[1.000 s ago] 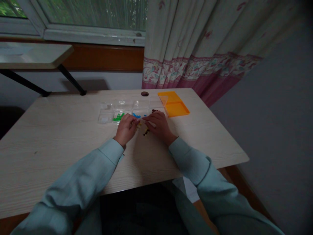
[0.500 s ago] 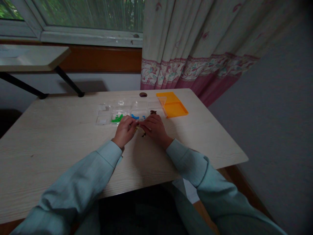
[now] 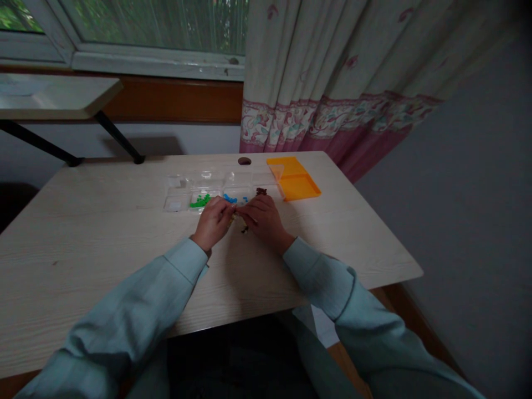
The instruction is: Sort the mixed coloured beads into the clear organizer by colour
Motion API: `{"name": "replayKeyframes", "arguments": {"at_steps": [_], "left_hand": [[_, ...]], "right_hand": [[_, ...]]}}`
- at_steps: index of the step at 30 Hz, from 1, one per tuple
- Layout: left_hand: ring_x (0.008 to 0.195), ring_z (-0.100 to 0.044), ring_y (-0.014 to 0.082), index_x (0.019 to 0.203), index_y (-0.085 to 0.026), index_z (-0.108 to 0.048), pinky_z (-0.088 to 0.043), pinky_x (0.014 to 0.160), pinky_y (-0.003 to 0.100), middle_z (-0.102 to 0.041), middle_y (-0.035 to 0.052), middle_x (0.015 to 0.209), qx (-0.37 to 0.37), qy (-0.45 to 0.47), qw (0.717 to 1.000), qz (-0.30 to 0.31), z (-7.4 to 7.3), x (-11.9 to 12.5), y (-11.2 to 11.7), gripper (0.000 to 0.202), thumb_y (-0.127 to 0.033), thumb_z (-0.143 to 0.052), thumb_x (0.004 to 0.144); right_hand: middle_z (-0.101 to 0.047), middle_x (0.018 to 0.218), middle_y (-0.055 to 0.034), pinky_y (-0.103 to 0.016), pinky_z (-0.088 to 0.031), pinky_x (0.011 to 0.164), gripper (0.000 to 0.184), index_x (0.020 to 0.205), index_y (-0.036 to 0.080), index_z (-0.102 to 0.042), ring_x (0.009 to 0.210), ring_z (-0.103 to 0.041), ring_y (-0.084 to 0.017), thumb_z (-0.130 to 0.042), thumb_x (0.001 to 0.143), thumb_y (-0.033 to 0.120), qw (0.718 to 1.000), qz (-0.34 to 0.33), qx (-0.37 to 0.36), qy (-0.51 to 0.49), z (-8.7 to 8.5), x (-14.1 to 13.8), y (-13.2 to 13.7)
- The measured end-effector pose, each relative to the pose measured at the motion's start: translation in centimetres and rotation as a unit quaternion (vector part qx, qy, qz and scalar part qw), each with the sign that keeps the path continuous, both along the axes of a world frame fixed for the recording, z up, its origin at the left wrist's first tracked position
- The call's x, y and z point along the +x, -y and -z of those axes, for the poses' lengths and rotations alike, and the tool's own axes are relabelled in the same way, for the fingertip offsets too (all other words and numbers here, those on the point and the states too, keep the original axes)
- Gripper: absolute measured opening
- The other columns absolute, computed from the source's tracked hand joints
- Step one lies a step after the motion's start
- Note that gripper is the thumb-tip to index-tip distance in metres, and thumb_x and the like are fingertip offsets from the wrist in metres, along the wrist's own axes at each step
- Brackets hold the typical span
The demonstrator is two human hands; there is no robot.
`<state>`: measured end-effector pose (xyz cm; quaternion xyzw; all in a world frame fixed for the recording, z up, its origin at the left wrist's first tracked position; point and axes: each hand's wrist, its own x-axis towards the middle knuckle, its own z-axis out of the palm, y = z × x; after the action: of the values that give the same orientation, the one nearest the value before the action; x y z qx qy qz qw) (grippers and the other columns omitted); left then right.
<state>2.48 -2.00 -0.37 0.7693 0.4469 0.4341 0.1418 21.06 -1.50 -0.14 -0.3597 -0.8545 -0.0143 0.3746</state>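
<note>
My left hand [image 3: 214, 219] and my right hand [image 3: 265, 219] meet fingertip to fingertip just above the table, both closed in a pinch. What they pinch is too small and too covered to name; a bit of pale yellow shows between them. A small dark and light piece [image 3: 244, 229] hangs or lies just below the right fingers. Right behind the hands stands a clear compartment box [image 3: 174, 191]. It holds green pieces [image 3: 201, 200], blue pieces [image 3: 229, 198] and dark brown pieces [image 3: 261, 191], partly hidden by my fingers.
An orange two-section tray [image 3: 296, 183] lies right of the clear box, overlapped by its clear edge. A round hole [image 3: 244, 160] pierces the table [image 3: 124, 244] near its back edge. A raised shelf [image 3: 62, 97] on black legs stands back left; a curtain [image 3: 328, 111] hangs behind.
Almost nothing differs. Both hands keep their place and pinch, with only a slight shift of the fingers and of the camera view.
</note>
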Motion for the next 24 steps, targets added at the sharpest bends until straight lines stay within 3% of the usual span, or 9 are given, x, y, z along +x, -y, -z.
{"name": "replayKeyframes", "arguments": {"at_steps": [6, 12, 16, 24], "left_hand": [[0.080, -0.051, 0.0179, 0.075, -0.020, -0.054, -0.042, 0.074, 0.032, -0.053, 0.0037, 0.076, 0.003, -0.015, 1.000, -0.008, 0.3, -0.1, 0.0, 0.034, -0.037, -0.039, 0.099], [0.081, -0.051, 0.0183, 0.077, -0.020, -0.055, -0.042, 0.077, 0.033, -0.054, 0.0046, 0.079, 0.000, -0.001, 1.000, -0.021, 0.2, -0.1, 0.1, 0.036, -0.038, -0.034, 0.100], [0.082, -0.052, 0.0183, 0.079, -0.020, -0.056, -0.042, 0.078, 0.034, -0.055, 0.0048, 0.080, 0.003, 0.000, 1.000, -0.010, 0.2, -0.1, 0.3, 0.036, -0.037, -0.033, 0.101], [0.083, -0.052, 0.0184, 0.079, -0.019, -0.057, -0.043, 0.079, 0.034, -0.055, 0.0049, 0.080, -0.004, -0.005, 1.000, -0.007, 0.0, 0.0, 0.3, 0.036, -0.037, -0.034, 0.100]], "right_hand": [[-0.070, 0.084, -0.0037, -0.036, -0.043, 0.087, 0.018, 0.095, 0.026, -0.073, 0.089, -0.058, -0.019, -0.056, 0.093, 0.029, 0.999, 0.008, 0.017, -0.029, 0.1, 0.0, -0.3], [-0.070, 0.085, -0.0039, -0.036, -0.041, 0.082, 0.023, 0.092, 0.024, -0.073, 0.085, -0.058, -0.020, -0.054, 0.093, 0.038, 0.984, 0.157, -0.026, -0.086, -0.2, 3.5, -2.7], [-0.069, 0.089, -0.0052, -0.039, -0.037, 0.087, 0.024, 0.087, 0.023, -0.073, 0.091, -0.054, -0.022, -0.056, 0.092, 0.038, 0.961, 0.256, -0.056, -0.086, 0.5, 5.3, -3.9], [-0.067, 0.095, -0.0064, -0.041, -0.037, 0.088, 0.018, 0.082, 0.023, -0.072, 0.097, -0.051, -0.024, -0.060, 0.088, 0.035, 0.952, 0.288, -0.072, -0.070, 1.2, 5.2, -4.3]]}}
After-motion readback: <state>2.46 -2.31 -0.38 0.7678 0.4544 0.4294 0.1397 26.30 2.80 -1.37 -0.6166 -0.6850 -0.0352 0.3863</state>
